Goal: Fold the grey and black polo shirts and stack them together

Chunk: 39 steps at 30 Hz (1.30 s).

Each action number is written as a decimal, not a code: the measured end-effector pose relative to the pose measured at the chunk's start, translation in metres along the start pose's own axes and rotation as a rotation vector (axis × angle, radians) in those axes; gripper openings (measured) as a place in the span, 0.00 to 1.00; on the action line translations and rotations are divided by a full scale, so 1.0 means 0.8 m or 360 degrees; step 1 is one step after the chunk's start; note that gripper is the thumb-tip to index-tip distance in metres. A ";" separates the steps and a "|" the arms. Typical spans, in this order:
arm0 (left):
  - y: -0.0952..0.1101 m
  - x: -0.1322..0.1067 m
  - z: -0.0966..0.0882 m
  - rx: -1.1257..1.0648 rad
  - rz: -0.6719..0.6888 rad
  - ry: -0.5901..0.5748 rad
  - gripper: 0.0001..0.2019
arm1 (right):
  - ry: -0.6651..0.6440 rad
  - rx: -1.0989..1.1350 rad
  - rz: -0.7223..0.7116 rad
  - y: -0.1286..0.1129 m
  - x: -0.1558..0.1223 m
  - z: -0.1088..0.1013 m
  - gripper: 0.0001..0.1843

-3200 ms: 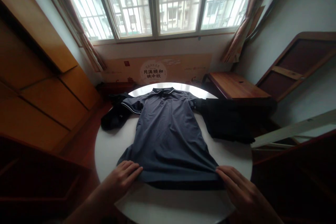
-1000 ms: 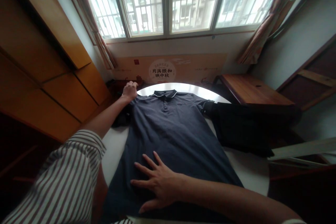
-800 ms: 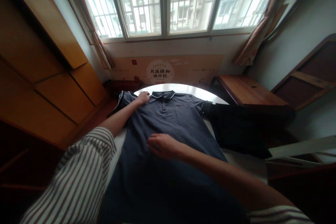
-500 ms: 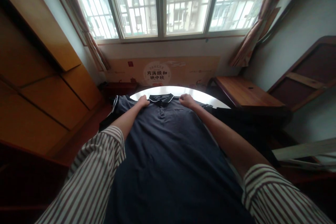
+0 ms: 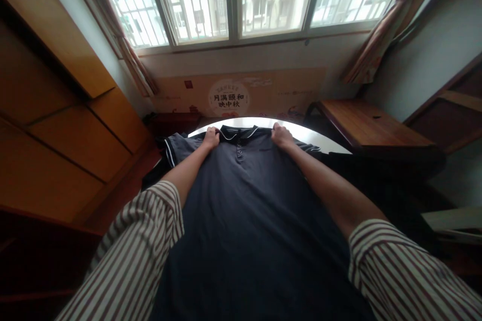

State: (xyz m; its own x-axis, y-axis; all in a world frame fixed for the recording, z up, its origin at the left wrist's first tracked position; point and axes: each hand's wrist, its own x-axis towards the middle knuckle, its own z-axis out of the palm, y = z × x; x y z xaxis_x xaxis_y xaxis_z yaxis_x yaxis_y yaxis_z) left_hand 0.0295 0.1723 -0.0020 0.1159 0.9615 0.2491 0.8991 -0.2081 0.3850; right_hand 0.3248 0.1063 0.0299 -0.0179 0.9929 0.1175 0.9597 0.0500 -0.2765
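Observation:
A dark grey polo shirt [image 5: 244,200] with a white-edged collar lies face up on a round white table [image 5: 320,139]. Both my arms stretch across it toward the far end. My left hand [image 5: 211,136] is closed on the shirt's shoulder just left of the collar. My right hand [image 5: 280,135] is closed on the shoulder just right of the collar. The left sleeve [image 5: 175,146] hangs over the table's left edge.
A heap of black clothing [image 5: 372,175] lies on the right of the table. A low wooden table [image 5: 369,128] stands at the right, wooden cabinets [image 5: 68,130] at the left. A printed cardboard panel [image 5: 237,94] leans under the barred window.
My hands left the shirt's hem and reached to its far end. The left hand went to the sleeve, then the shoulder; the right crossed the chest to the other shoulder. Both now grip there.

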 end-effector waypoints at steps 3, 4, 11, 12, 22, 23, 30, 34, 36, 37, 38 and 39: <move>0.011 -0.005 0.001 -0.0012 0.0103 -0.0031 0.21 | 0.0004 -0.0086 0.0058 -0.018 -0.009 -0.008 0.20; 0.017 -0.011 0.000 -0.0020 0.0157 -0.0050 0.22 | -0.0018 -0.0105 0.0031 -0.026 -0.016 -0.010 0.21; 0.070 -0.189 -0.053 0.0034 0.0911 -0.0313 0.18 | -0.0287 -0.0097 -0.0713 -0.053 -0.200 -0.011 0.27; 0.074 -0.233 -0.069 -0.0015 0.1016 -0.0384 0.17 | -0.0315 -0.0079 -0.0877 -0.047 -0.244 -0.011 0.28; 0.041 -0.546 -0.168 -0.0012 0.1224 -0.0760 0.26 | -0.0184 -0.0132 -0.1269 0.042 -0.517 -0.026 0.39; 0.036 -0.555 -0.168 0.0034 0.1176 -0.0695 0.25 | -0.0110 -0.0160 -0.1305 0.051 -0.524 -0.026 0.34; 0.024 -0.577 -0.174 0.0168 0.0964 -0.0673 0.33 | 0.0249 -0.0360 -0.1348 0.078 -0.540 -0.026 0.29; 0.009 -0.576 -0.169 0.0307 0.0968 -0.0622 0.33 | 0.0277 -0.0337 -0.1290 0.074 -0.537 -0.022 0.30; 0.000 -0.575 -0.171 0.0339 0.0952 -0.0546 0.31 | 0.0326 -0.0329 -0.1239 0.077 -0.534 -0.019 0.30; -0.005 -0.576 -0.174 0.0327 0.0952 -0.0508 0.31 | 0.0352 -0.0329 -0.1216 0.080 -0.532 -0.019 0.30; -0.009 -0.577 -0.177 0.0297 0.0964 -0.0461 0.30 | 0.0369 -0.0332 -0.1192 0.084 -0.530 -0.019 0.29; -0.014 -0.579 -0.182 0.0260 0.0989 -0.0408 0.30 | 0.0392 -0.0335 -0.1165 0.087 -0.529 -0.020 0.29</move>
State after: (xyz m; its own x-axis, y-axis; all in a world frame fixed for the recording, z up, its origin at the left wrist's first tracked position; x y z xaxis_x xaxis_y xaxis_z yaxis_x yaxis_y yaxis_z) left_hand -0.0952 -0.2966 0.0077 0.7083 0.6887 0.1546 0.6833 -0.7240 0.0947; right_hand 0.4036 -0.3119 -0.0235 -0.6247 0.6623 0.4137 0.7616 0.6338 0.1354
